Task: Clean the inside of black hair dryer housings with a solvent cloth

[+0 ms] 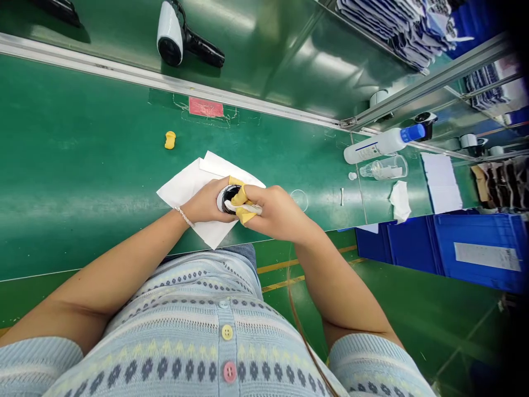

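My left hand (pixel 206 203) is wrapped around a small round part with a white body and black opening (pixel 228 198), held over a white sheet of paper (pixel 185 187) on the green bench. My right hand (pixel 276 212) is closed in a pinch, with yellow finger cots on its fingertips, holding a thin white stick (pixel 243 207) whose tip rests at the part's opening. Both hands touch each other just above the bench's near edge.
A loose yellow finger cot (pixel 169 140) lies beyond the paper. A white and black hair dryer (pixel 177 36) rests on the upper shelf. To the right are a white bottle with blue cap (pixel 384 144), a clear cup (pixel 386 168), a crumpled tissue (pixel 400 199) and blue bins (pixel 446 248).
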`<state>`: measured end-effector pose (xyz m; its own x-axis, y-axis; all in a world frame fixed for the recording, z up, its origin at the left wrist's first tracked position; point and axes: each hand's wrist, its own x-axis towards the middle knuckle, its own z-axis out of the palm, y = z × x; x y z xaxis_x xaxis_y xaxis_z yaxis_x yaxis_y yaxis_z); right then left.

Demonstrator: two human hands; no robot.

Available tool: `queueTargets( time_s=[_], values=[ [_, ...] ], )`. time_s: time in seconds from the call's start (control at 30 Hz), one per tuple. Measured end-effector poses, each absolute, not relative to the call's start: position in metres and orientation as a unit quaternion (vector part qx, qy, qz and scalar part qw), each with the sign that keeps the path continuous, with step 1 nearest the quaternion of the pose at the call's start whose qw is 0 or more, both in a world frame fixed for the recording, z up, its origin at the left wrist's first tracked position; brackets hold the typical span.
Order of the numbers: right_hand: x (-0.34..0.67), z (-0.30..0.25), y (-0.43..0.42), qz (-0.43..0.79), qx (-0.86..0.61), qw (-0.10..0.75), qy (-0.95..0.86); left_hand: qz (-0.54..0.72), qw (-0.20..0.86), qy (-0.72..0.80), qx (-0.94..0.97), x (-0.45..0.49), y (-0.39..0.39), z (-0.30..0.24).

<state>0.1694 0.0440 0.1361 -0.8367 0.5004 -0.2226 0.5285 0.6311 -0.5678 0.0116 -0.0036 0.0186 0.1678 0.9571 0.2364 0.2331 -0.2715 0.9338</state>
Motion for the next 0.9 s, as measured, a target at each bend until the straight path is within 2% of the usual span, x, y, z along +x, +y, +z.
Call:
queueTargets(
  time_s=[0.47,0.9],
  values=[
    [0.151,0.137,0.019,0.009,0.33,0.081,0.941,0.448,0.392,0.477,0.646,0.013,-0.002,0.014],
    [0.145,0.137,0.011,0.068,0.305,0.074,0.947,0.451,0.395,0.473,0.645,0.014,-0.002,0.015]
  ],
)
